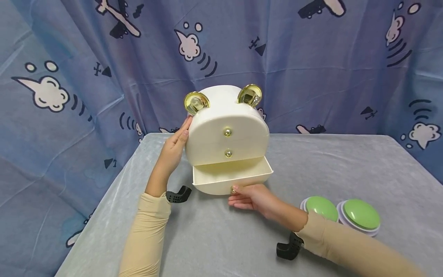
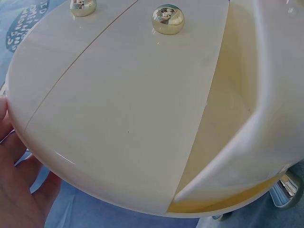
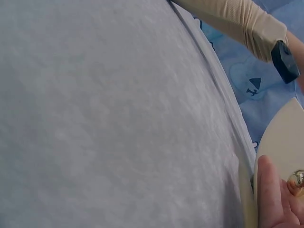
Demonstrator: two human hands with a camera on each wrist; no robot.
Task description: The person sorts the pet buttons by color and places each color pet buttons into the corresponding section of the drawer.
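A white storage box (image 1: 207,140) with a rounded front and two gold ear-shaped pieces stands on the table. Its bottom drawer (image 1: 214,187) is pulled out, and the visible inside is bare. The two drawers above it, each with a round gold knob (image 2: 168,19), are closed. My left hand (image 1: 174,148) rests against the box's left side, fingers extended along it and the thumb near the front edge. At the bottom drawer, my right hand (image 1: 256,197) pinches the gold drawer knob (image 1: 233,189) between thumb and index finger; its other fingers extend below the drawer front.
Two green-topped round push lights (image 1: 361,214) with white bases sit side by side at the right, close to my right forearm. A grey cloth (image 3: 118,118) covers the table. Behind it hangs a blue patterned curtain (image 1: 228,50). Black wrist mounts (image 1: 290,246) stick out beside both wrists.
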